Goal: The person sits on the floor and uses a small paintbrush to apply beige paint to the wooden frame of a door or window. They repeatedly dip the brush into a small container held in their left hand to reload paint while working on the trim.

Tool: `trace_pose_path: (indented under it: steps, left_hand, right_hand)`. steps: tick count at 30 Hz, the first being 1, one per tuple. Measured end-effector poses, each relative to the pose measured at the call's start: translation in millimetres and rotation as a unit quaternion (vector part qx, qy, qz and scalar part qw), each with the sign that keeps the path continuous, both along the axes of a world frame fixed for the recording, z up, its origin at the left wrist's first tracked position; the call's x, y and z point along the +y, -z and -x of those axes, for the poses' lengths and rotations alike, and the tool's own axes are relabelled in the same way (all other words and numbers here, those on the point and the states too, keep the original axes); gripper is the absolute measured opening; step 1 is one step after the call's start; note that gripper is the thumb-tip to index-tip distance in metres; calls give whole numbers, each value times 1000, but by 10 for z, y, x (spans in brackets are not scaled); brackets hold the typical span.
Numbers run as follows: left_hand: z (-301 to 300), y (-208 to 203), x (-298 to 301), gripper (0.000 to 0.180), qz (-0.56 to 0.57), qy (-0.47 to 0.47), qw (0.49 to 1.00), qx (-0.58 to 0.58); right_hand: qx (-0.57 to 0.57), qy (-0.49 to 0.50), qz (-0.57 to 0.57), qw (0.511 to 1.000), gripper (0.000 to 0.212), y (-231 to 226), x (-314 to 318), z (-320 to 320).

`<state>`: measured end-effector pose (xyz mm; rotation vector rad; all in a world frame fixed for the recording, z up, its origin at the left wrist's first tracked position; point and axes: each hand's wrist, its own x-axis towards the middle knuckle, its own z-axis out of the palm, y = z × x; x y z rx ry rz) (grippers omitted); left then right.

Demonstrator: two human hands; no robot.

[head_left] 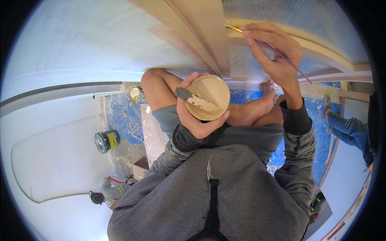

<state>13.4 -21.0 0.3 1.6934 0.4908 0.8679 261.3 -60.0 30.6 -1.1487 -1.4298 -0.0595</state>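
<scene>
Slim purple-handled paintbrush (296, 68): bristles up by the pale wooden frame (209, 20), contact unclear from here. Right hand (283, 44): grip pinching it. Left hand (194, 123): grip clasped around a round cream-coated tub (213, 85), dark flat paint-crusted strip (195, 100) across. Farther off, black-and-yellow bucket (107, 141), blue spattered floor (245, 95).
</scene>
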Motion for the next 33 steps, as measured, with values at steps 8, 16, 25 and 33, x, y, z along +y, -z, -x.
trace_pose_path:
  steps: [8,16,25,33]
  left_hand:
    - [6,-8,4,99,-12,1,1000,-6]
    - [33,-15,-2,98,8,0,1000,-3]
    - [52,-9,0,98,4,-4,1000,-15]
    - [82,-4,8,99,4,4,1000,-17]
  right_hand:
    - [13,17,-38,999,17,-24,55,17]
    - [21,38,-37,998,19,-110,48,69]
    - [-38,19,10,999,20,-63,1,94]
    - [-40,46,15,998,19,-72,-2,136]
